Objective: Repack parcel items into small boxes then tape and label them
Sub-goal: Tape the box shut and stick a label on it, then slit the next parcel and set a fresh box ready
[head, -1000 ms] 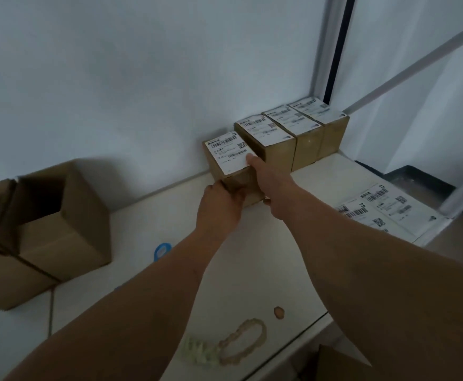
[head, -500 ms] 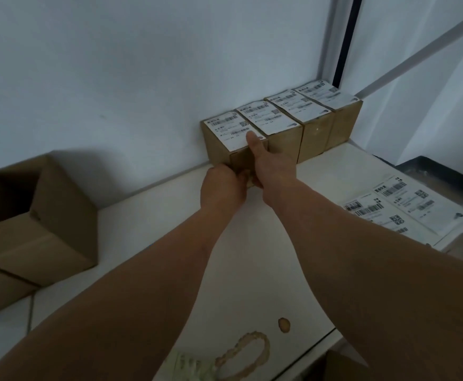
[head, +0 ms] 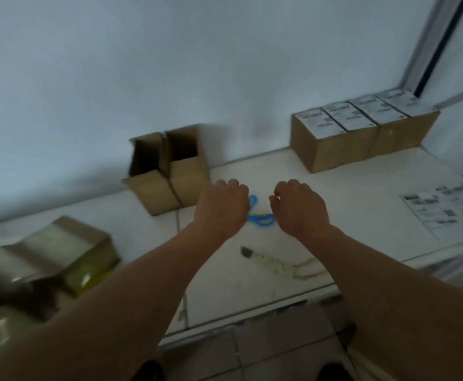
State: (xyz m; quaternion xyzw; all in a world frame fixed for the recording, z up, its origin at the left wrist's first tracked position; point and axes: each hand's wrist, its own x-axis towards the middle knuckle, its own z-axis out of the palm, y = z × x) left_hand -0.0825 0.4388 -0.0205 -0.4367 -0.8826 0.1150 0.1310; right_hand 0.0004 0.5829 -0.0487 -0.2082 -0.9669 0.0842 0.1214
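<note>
Both hands hover above the middle of the white desk (head: 348, 188), backs up, and neither grip holds anything. The left hand (head: 220, 209) has its fingers loosely curled downward, the knuckles forward, with nothing between them. The right hand (head: 299, 209) is in much the same pose, fingers hanging relaxed and bent, thumb tip just showing at its inner edge. The two hands are near each other but apart, and a pair of blue-handled scissors (head: 260, 217) lies on the desk in the gap beneath them.

Four small boxes (head: 362, 133) stand in a tight row against the wall at the far right, side by side and touching, each closed and carrying a white label on top. Their print is too blurred to read.

To the left of the hands, against the wall, stand two open cardboard boxes (head: 167, 171), touching each other with flaps up. Their insides are dark and what they contain cannot be made out.

At the left edge sits a larger parcel (head: 60, 251), brown cardboard with a shiny, greenish-yellow surface, heavily blurred. What it contains cannot be told.

A sheet of printed labels (head: 444, 213) lies flat on the right of the desk. Near the front edge, between the forearms, lies a pale knotted cord (head: 277, 266) with a dark end piece.
</note>
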